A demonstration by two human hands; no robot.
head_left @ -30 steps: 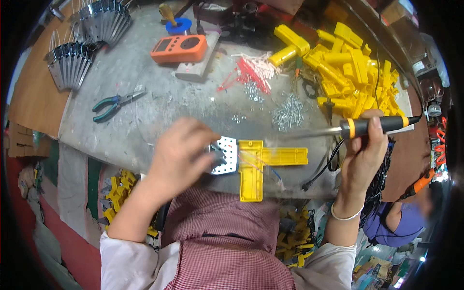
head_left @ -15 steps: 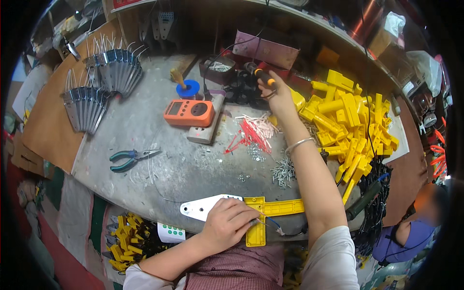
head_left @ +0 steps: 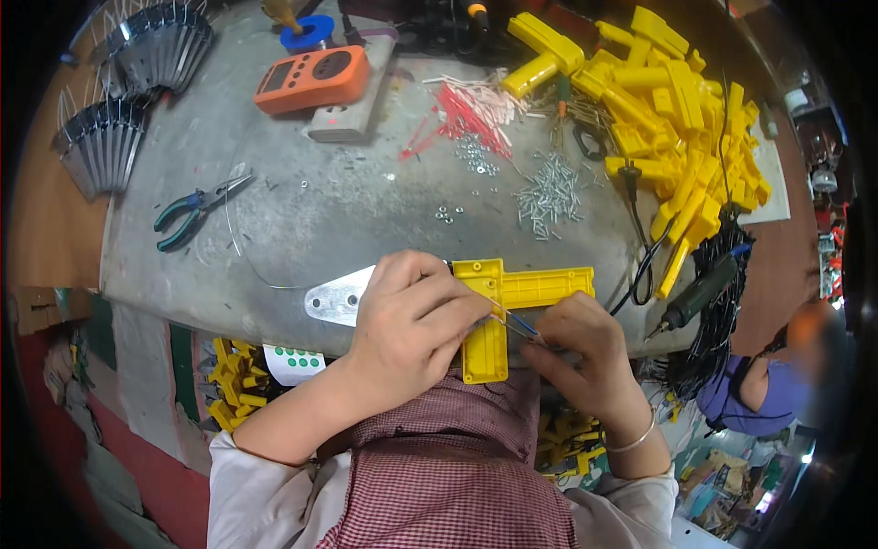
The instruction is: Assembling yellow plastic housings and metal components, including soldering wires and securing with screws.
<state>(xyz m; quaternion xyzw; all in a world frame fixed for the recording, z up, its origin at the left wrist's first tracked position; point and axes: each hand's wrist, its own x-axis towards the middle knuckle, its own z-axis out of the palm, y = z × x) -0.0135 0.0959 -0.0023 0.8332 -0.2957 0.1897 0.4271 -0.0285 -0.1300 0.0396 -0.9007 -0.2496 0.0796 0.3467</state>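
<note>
A yellow plastic housing half with a ribbed handle lies at the table's front edge, hollow side up. A pointed silvery metal plate with holes extends left from it. My left hand is closed over the plate and the housing's left side, its fingertips pinching a thin wire at the housing's middle. My right hand is closed just right of the housing's lower arm, thumb and fingers pinching a blue wire. The wire tips between the hands are too small to make out.
Behind lie small screws, nuts and red and white sleeves. An orange multimeter and pliers are at left. Yellow housings and a dark green electric screwdriver lie right. An orange-black tool handle shows at the back.
My right hand has let go of the orange-and-black-handled tool at the back and come down to the blue wire. My left hand stays on the plate and housing. The view has tilted downward.
</note>
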